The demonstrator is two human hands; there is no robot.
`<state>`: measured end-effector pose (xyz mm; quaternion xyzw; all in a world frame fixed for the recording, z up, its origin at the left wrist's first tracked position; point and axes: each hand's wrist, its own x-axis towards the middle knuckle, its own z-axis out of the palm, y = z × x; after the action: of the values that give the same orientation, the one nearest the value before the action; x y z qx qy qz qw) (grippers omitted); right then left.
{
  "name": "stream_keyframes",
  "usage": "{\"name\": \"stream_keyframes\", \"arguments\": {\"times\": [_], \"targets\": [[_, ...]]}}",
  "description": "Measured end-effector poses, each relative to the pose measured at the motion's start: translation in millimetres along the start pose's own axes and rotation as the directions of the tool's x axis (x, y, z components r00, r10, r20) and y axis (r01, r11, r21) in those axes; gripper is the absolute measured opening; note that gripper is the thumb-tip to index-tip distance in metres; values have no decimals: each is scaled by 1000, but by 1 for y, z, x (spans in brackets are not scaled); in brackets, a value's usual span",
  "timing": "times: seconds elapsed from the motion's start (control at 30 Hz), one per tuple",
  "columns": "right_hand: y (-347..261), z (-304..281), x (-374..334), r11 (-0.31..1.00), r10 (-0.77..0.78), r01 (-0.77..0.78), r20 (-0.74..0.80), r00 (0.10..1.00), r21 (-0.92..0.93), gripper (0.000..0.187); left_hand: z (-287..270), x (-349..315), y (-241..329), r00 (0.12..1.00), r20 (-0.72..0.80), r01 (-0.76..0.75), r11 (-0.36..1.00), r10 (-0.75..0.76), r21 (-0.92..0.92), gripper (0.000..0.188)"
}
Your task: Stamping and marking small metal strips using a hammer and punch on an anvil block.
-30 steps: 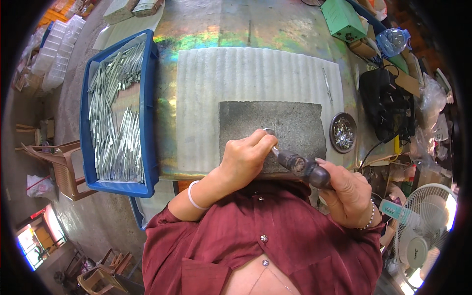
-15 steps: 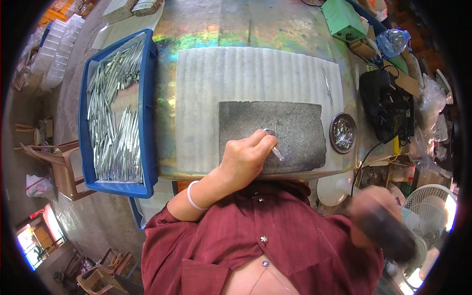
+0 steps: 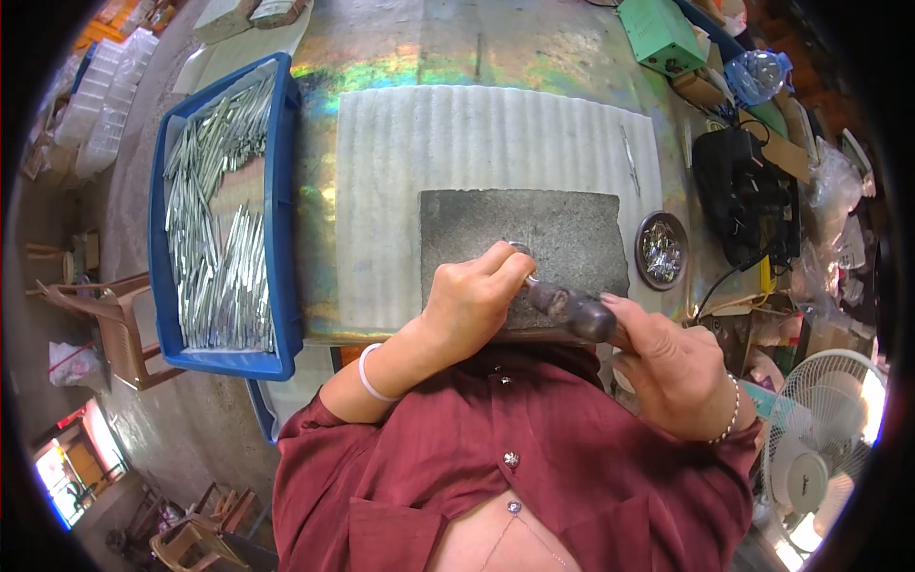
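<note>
My left hand is closed in a pinch over the dark grey stone slab. A small shiny metal piece shows at its fingertips; most of it is hidden by the fingers. My right hand grips a hammer with a dark, rounded head. The hammer head is over the slab's front part, right beside the left fingertips, and covers the spot below it. Whether it touches the metal piece I cannot tell. Under the slab lies a white foam sheet.
At left stands a blue tray of many thin silvery strips. A round dark dish of small shiny bits sits right of the slab. A thin metal tool lies on the foam. Further right are a black device and a fan.
My right hand has swung the hammer in from the lower right to beside my left fingertips. My left hand keeps its pinch in nearly the same place. The whole view has shifted slightly.
</note>
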<state>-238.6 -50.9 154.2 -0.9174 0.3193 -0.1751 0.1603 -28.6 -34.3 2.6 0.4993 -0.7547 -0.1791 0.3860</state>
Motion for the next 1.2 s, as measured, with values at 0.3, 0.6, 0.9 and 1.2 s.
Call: {"name": "stream_keyframes", "arguments": {"times": [0.3,0.6,0.9,1.2], "targets": [[34,42,-8,957,245,-232,-58,968,176,46,-57,20,18,805,340,454,134,-487,-881,15],[60,102,-19,937,337,-338,-31,941,-85,50,-61,25,20,752,534,446,-298,-386,-844,19],[82,81,-9,969,246,-247,62,967,6,40,-48,35,13,736,507,524,-97,-448,-846,25],[248,94,43,809,575,-585,-123,809,-62,33,-48,26,19,837,297,478,351,-460,-805,18]]}}
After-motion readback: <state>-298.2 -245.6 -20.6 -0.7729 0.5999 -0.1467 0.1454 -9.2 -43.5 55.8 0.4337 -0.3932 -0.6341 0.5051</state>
